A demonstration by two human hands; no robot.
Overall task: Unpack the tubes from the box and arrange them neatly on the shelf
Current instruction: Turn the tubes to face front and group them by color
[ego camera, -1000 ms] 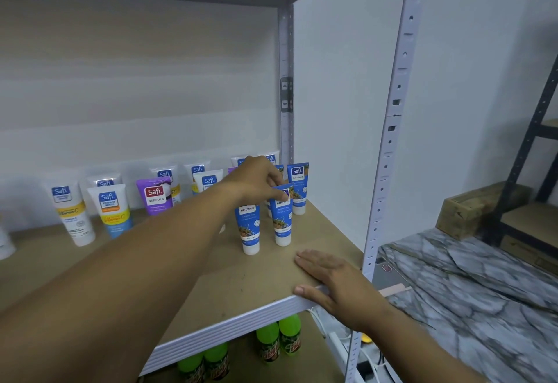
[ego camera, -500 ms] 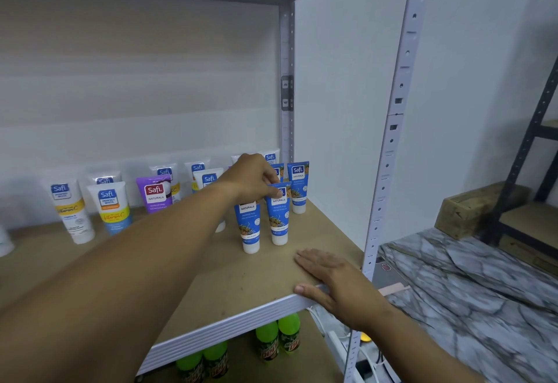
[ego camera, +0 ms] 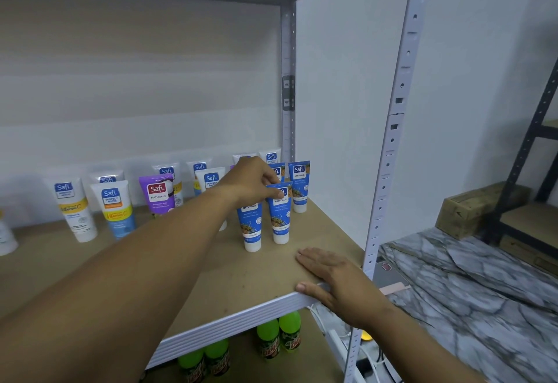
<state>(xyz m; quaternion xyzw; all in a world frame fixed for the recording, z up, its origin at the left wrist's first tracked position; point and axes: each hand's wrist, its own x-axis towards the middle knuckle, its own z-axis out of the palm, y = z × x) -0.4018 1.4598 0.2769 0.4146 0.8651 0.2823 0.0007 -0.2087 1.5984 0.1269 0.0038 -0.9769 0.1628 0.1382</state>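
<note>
left hand [ego camera: 252,183]: reaches in over the shelf, fingers and thumb pinching the top crimp of a blue tube [ego camera: 280,213].
blue tube: upright, cap down on the shelf board, just right of a second blue tube [ego camera: 250,225] that stands the same way; the two are close, cannot tell if they touch.
right hand [ego camera: 335,280]: flat on the front right corner of the shelf [ego camera: 211,286], fingers straight and together on the board, thumb over the front lip. holds nothing.
back blue tubes: one more blue tube [ego camera: 299,186] stands behind and right of the pinched one, near the rear post [ego camera: 288,81]; another blue one is partly hidden behind the left hand's fingers.
white tubes: a row stands along the back wall; two at the left [ego camera: 74,207] [ego camera: 116,207] carry yellow bands, more white ones behind them, partly hidden.
purple tube [ego camera: 157,192]: upright between the white ones, mid-row.
shelf: brown board with a ribbed pale front edge, perforated pale front post [ego camera: 392,141] at its right corner.
below shelf: green bottles [ego camera: 279,334] stand on the lower level, a further pair to the left [ego camera: 205,358].
right side: marbled grey surface [ego camera: 468,292], a wooden box [ego camera: 480,207] at its far end beside a dark rack [ego camera: 531,129].
cables: white leads and a strip near the front post's base, details unclear.
</note>
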